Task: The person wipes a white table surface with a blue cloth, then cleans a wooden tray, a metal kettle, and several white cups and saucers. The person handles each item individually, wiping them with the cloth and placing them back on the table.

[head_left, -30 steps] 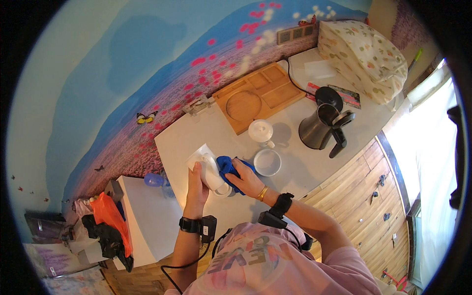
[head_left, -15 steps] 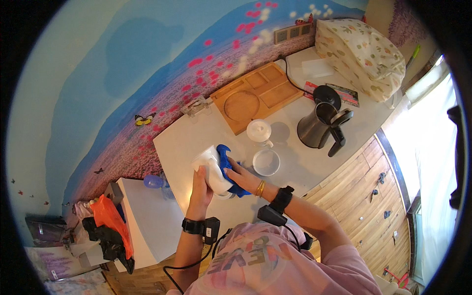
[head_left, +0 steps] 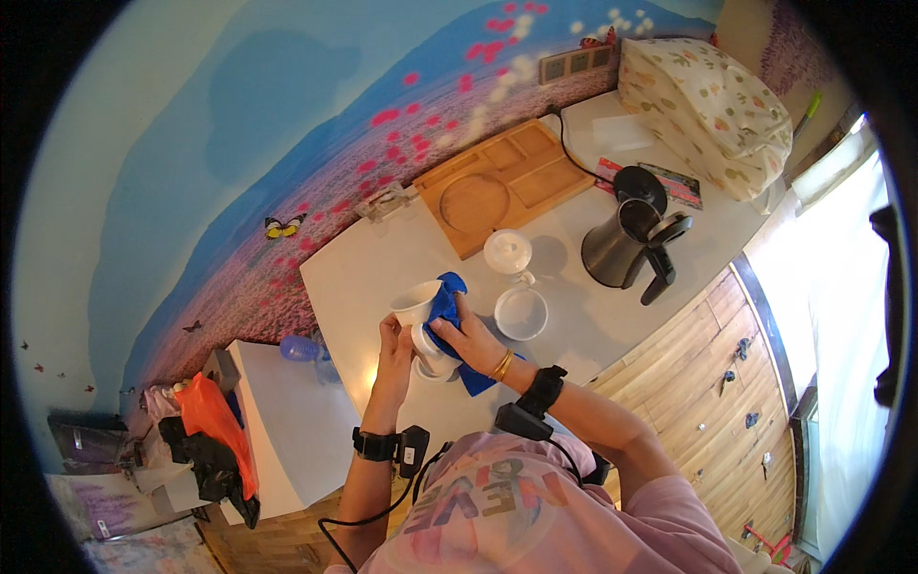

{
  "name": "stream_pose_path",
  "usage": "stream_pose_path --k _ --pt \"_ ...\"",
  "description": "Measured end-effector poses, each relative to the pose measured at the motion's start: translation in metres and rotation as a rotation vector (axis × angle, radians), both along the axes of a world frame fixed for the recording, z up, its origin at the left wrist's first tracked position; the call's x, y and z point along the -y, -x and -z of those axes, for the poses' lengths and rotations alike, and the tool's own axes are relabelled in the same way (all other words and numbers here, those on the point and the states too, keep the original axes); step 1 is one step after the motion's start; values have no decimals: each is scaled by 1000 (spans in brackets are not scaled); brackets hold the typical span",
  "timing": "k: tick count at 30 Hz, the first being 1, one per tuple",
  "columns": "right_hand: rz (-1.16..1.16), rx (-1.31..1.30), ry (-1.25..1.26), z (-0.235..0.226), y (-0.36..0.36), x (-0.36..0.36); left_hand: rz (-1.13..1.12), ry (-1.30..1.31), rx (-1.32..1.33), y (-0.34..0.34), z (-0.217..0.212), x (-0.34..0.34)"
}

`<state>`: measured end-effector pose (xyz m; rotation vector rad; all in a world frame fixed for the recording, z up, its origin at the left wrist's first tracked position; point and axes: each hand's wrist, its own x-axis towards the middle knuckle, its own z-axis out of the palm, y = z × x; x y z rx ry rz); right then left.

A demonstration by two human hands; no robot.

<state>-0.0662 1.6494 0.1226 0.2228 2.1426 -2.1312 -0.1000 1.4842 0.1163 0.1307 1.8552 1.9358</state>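
Note:
My left hand (head_left: pixel 393 352) is closed on a white vessel (head_left: pixel 415 304) with a wide round mouth, tilted above the table. Its lower part is partly covered by my fingers and a blue cloth (head_left: pixel 446 304). My right hand (head_left: pixel 470 341) grips that cloth and presses it against the vessel's right side; a loose corner hangs below the palm. Beneath the hands, a curved white rim (head_left: pixel 432 375) shows on the table, mostly hidden. Just right of my right hand stands an open white cup (head_left: pixel 521 314). Farther back is a small lidded white pot (head_left: pixel 508 252).
A wooden compartment tray (head_left: pixel 516 201) lies along the wall. On the right, a dark kettle (head_left: pixel 612 251) stands with its lid up beside a black round base (head_left: pixel 640 190). A patterned cloth cover (head_left: pixel 708 115) fills the far right corner. A clear-and-blue bottle (head_left: pixel 300 349) lies left.
The white vessel has turned so its mouth now shows. The blue cloth has shifted up along its side, and a corner of it hangs lower right. The view has moved slightly.

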Motion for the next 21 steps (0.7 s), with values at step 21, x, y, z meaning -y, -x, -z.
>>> stream_pose_path --k 21 --pt "-92 -40 -228 20 5 -16 261 497 -390 -15 -38 -16"
